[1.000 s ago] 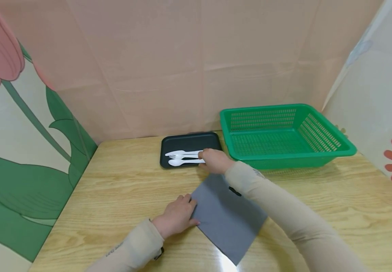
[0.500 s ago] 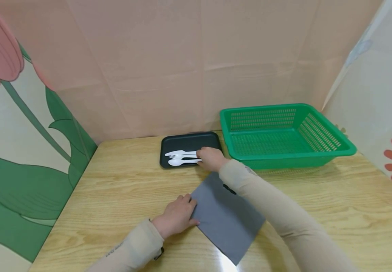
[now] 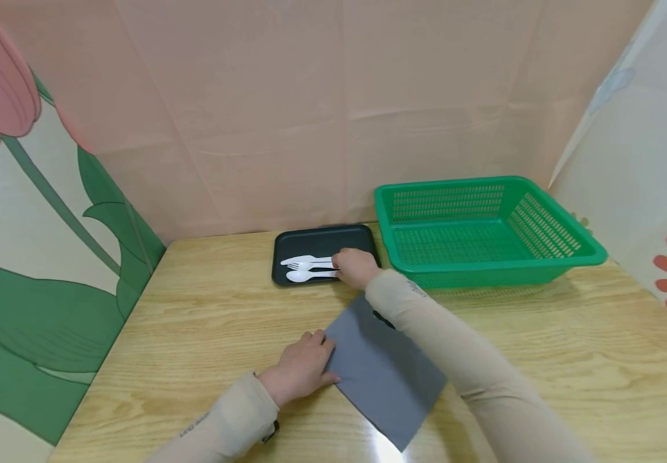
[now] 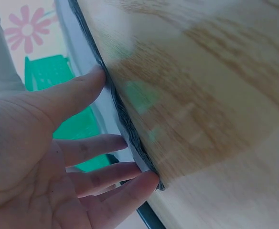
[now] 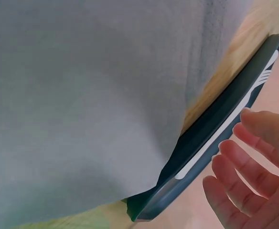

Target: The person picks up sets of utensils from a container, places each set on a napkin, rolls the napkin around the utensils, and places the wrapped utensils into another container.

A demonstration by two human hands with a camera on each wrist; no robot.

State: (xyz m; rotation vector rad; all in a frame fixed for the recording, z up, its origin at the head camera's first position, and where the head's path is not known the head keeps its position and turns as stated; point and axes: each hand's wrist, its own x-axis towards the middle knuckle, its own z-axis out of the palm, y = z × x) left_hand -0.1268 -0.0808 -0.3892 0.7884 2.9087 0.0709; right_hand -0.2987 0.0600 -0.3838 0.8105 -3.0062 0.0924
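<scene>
My left hand [image 3: 301,364] rests at the left edge of a folded grey cloth [image 3: 388,376]. Its thumb and fingertips touch the layered edge [image 4: 125,121] in the left wrist view, the fingers loosely extended. Further back, my right hand [image 3: 359,269] is over the handle ends of a white plastic knife [image 3: 295,260], fork [image 3: 303,265] and spoon [image 3: 301,276] lying side by side on a black tray [image 3: 310,238]. In the right wrist view, its fingers are spread and slightly bent, with the thumb tip close by a white handle [image 5: 211,140]. The hand hides the other handle ends.
A green slotted basket [image 3: 489,263] stands at the back right, close beside the tray. The wooden table [image 3: 211,308] meets a pink covered wall [image 3: 252,161] at the back. Patterned sheets hang at both sides.
My right hand has shifted a little left along the cutlery, covering more of the handles. The left hand, cloth, tray and cutlery look the same.
</scene>
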